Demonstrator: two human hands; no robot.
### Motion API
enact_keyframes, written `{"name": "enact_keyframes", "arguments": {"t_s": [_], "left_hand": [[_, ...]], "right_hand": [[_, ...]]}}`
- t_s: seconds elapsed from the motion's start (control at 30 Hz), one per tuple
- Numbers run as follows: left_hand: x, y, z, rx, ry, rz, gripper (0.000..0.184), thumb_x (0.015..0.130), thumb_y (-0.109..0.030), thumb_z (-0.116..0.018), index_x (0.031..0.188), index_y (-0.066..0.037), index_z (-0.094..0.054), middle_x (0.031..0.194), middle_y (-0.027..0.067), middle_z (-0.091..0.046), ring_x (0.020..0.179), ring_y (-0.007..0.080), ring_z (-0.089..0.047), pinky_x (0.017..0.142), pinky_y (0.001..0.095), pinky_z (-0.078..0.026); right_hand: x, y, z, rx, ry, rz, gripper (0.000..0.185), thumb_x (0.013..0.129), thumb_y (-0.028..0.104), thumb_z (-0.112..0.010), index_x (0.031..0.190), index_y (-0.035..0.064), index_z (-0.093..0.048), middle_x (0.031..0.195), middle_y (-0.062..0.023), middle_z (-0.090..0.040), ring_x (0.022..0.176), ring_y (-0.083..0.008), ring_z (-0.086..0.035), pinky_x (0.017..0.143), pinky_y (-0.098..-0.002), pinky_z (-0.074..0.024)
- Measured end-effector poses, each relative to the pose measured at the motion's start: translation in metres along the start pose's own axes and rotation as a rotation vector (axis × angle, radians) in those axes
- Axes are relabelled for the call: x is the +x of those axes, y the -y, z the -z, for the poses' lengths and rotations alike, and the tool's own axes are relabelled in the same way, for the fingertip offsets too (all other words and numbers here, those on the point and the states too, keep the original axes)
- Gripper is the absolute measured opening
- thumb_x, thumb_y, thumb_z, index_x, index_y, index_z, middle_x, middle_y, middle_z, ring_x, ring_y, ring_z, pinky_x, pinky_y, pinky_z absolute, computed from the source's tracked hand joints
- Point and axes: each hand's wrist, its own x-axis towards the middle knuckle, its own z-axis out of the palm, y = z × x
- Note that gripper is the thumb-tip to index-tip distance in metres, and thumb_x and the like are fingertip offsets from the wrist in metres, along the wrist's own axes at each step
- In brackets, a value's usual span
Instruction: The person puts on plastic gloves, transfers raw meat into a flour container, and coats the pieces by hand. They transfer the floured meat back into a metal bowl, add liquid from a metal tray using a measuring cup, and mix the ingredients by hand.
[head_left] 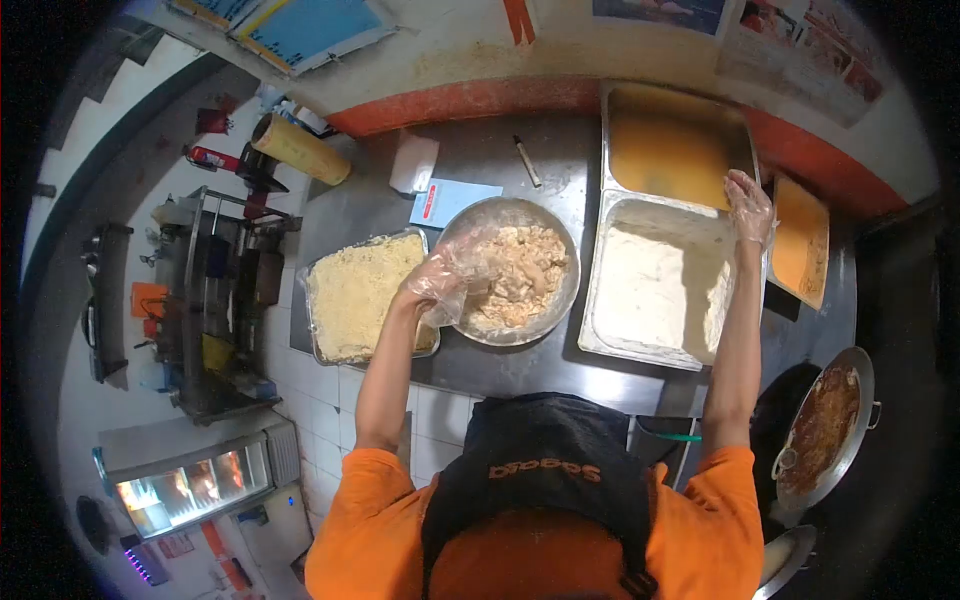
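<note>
My left hand, in a clear plastic glove, is over the left side of a round metal bowl. Pieces coated in pale batter or flour fill the bowl. Its fingertips blend into the glove and the food, so their grip is unclear. My right hand, also gloved, is at the right edge of a metal pan of orange-brown liquid, fingers extended and nothing visible in them. In front of that pan stands a deep metal pan of white flour, with my right forearm over its right side.
A tray of yellowish crumbs lies left of the bowl. Behind are a blue booklet and a marker. An orange-filled container is at far right; a wide pan of brown oil stands at lower right.
</note>
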Motion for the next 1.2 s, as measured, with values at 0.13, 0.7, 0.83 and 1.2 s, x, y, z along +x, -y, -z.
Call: {"name": "enact_keyframes", "arguments": {"t_s": [0.13, 0.7, 0.83, 1.2], "left_hand": [[0.011, 0.058, -0.013, 0.779, -0.146, 0.003, 0.111, 0.071, -0.014, -0.082, 0.159, -0.012, -0.016, 0.149, 0.028, -0.043, 0.131, 0.0393, -0.051, 0.113, 0.0466, -0.042], [0.066, 0.112, 0.0, 0.564, -0.46, -0.176, 0.059, 0.08, -0.008, -0.071, 0.136, -0.006, -0.052, 0.109, 0.0225, -0.069, 0.1, 0.0367, -0.068, 0.087, 0.0438, -0.053], [0.029, 0.064, -0.001, -0.24, -0.195, -0.152, 0.071, 0.078, -0.001, -0.068, 0.145, -0.011, -0.044, 0.118, 0.0127, -0.068, 0.11, 0.0215, -0.064, 0.093, 0.0324, -0.053], [0.013, 0.1, 0.023, -0.805, -0.518, 0.041, 0.04, 0.096, -0.012, -0.063, 0.135, -0.004, -0.054, 0.125, 0.0091, -0.064, 0.104, 0.0202, -0.066, 0.086, 0.0315, -0.058]], "right_hand": [[-0.027, 0.029, -0.042, -0.052, 0.14, 0.204, 0.024, 0.093, 0.009, -0.068, 0.115, -0.001, -0.069, 0.113, -0.0103, -0.071, 0.101, -0.0179, -0.067, 0.091, -0.029, -0.0538], [-0.186, 0.003, -0.266, -1.146, 1.019, 0.417, 0.039, 0.085, 0.01, -0.059, 0.122, 0.0004, -0.058, 0.109, -0.0314, -0.066, 0.106, -0.0375, -0.067, 0.089, -0.0463, -0.0537], [-0.165, 0.003, -0.275, -1.075, 1.014, 0.33, 0.026, 0.084, 0.006, -0.057, 0.109, -0.0009, -0.065, 0.099, -0.0291, -0.069, 0.101, -0.0386, -0.069, 0.087, -0.0454, -0.0546], [-0.116, 0.005, -0.271, -0.833, 1.19, 0.098, 0.051, 0.087, 0.034, -0.069, 0.124, 0.0001, -0.061, 0.114, -0.0241, -0.067, 0.104, -0.0368, -0.066, 0.089, -0.0428, -0.0528]]}}
